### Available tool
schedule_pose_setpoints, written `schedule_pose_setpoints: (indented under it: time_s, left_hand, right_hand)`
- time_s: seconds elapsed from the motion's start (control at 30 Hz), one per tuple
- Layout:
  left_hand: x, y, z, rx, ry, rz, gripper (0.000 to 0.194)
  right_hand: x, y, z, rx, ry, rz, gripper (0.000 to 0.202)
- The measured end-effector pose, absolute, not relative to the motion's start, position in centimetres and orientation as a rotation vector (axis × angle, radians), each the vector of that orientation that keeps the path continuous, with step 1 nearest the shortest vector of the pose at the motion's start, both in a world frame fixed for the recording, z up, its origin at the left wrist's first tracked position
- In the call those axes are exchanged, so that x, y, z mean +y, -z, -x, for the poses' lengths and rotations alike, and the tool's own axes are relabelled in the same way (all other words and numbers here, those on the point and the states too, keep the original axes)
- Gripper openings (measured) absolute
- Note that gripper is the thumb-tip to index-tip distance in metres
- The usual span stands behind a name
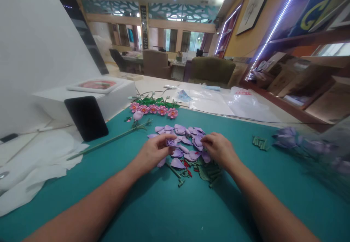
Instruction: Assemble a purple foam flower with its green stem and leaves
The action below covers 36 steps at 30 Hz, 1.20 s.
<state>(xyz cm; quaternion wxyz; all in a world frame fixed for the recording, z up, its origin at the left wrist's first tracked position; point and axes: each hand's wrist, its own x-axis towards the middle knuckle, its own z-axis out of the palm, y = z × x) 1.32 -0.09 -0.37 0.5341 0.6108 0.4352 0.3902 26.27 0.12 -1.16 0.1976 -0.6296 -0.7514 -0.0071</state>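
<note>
My left hand (157, 150) is closed on a small purple flower piece (171, 143), pinched between thumb and fingers above a pile of loose purple petals (177, 162). At the pile's right edge, my right hand (218, 148) has its fingertips together against the petals; what they hold, if anything, is too small to make out. Green stem parts (214, 174) and small red pieces (188, 169) lie at the near side of the pile, between the two hands.
Pink flowers (153, 109) lie behind the pile. A long green stem (109, 141) and a black tablet (86, 118) are at the left, near white wrapping (35, 161). Short green pieces (260, 143) and purple flowers (314, 145) lie right. Plastic bags (243, 103) lie farther back.
</note>
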Motion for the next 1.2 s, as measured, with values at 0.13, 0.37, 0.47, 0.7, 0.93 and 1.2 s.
schedule_pose_setpoints:
  time_s: [0.13, 0.37, 0.47, 0.7, 0.93, 1.2]
  left_hand:
    - [-0.2, 0.0, -1.4, 1.061, -0.93, -1.434, 0.05]
    - [-0.4, 0.0, -1.5, 1.033, -0.934, -1.45, 0.048]
    - [-0.4, 0.1, -1.6, 1.012, -0.931, -1.443, 0.046]
    - [-0.5, 0.1, -1.6, 1.017, -0.915, -1.459, 0.042]
    - [-0.5, 0.1, -1.6, 1.014, -0.91, -1.479, 0.036]
    - [-0.4, 0.5, -1.7, 0.986, -0.909, -1.472, 0.037]
  right_hand:
    - [0.0, 1.5, -25.6, -2.125, 0.054, 1.855, 0.017]
    - [-0.4, 2.2, -24.4, -2.23, 0.176, 1.93, 0.014]
    - [-0.4, 2.5, -24.3, -2.301, 0.252, 1.9, 0.014]
    - [-0.2, 3.1, -24.4, -2.196, 0.261, 1.803, 0.016]
    - [0.0, 2.6, -24.1, -1.978, -0.079, 1.812, 0.012]
    - [-0.1, 2.9, -24.1, -2.029, -0.099, 1.732, 0.013]
